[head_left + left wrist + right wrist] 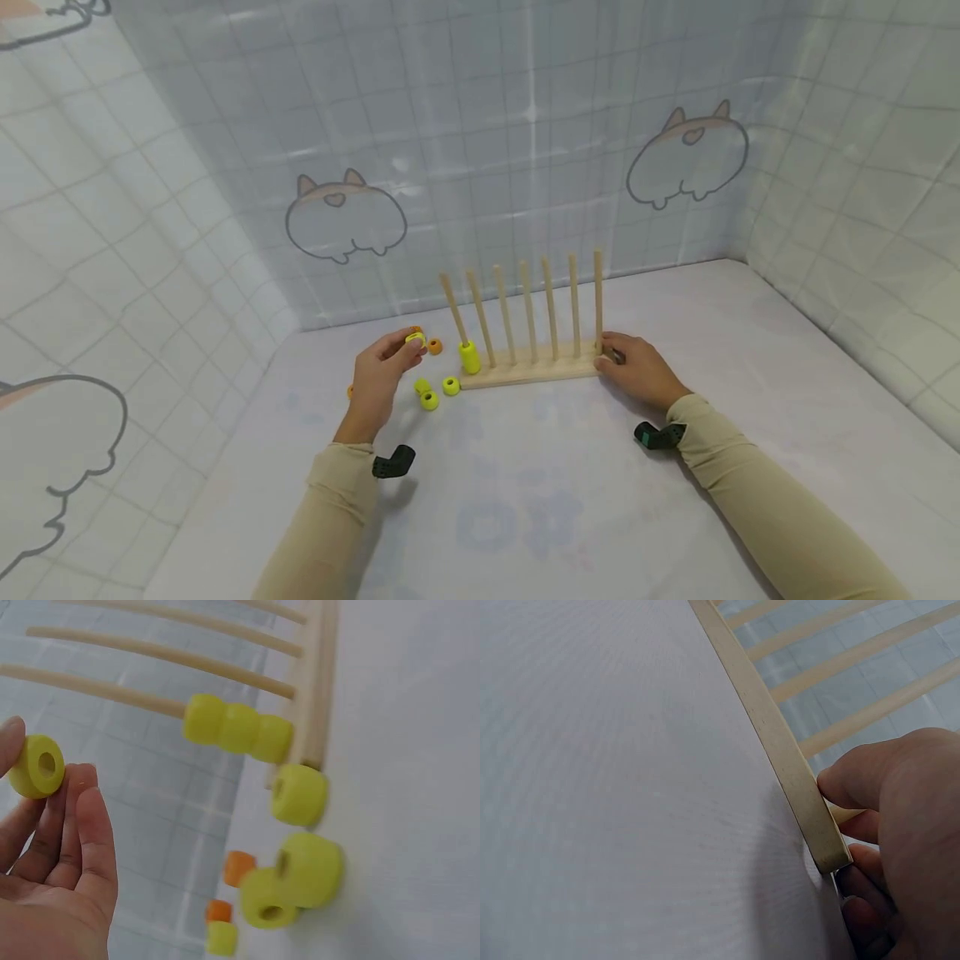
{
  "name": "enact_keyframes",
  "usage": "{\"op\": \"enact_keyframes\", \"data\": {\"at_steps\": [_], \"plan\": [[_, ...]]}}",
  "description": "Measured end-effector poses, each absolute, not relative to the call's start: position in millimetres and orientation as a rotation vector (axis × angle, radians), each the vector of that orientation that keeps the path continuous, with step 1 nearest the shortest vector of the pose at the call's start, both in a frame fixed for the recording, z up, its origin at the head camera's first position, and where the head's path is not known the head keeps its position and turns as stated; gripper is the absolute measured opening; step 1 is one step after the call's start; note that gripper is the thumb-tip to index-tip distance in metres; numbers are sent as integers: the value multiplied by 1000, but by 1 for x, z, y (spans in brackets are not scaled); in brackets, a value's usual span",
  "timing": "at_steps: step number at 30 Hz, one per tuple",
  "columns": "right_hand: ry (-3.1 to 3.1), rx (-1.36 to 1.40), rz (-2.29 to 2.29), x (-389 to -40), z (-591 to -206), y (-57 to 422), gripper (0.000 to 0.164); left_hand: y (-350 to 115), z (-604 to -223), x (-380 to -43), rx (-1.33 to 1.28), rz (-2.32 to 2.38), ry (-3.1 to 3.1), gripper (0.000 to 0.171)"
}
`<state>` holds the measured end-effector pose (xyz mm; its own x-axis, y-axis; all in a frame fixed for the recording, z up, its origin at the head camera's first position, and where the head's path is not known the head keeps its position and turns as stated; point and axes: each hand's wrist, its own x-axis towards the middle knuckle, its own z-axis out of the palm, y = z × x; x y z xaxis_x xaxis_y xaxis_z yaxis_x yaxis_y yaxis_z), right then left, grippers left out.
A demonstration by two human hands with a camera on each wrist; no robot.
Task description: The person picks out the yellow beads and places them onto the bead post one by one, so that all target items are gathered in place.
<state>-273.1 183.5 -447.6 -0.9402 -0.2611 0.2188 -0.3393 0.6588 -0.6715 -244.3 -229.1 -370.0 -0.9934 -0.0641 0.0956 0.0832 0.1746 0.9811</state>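
My left hand pinches a yellow bead between thumb and finger; the bead's hole shows in the left wrist view. The bead is held in the air, left of a wooden peg rack with a row of upright pegs. Three yellow beads are stacked at the foot of the leftmost peg; the other pegs are bare. With thumb and fingers, my right hand grips the right end of the rack's base, beside the rightmost peg. Some of its fingers are hidden behind the base.
Loose yellow beads lie on the white tabletop by the rack's left end. An orange bead sits farther back, and another orange bead is partly hidden by my left hand. A tile-patterned curtain stands behind the rack.
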Motion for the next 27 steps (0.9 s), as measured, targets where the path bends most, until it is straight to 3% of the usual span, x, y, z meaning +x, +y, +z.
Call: {"op": "enact_keyframes", "data": {"at_steps": [27], "plan": [[-2776, 496, 1143, -273, -449, 183, 48, -210, -324, -264, -289, -1840, -2303, 50]]}}
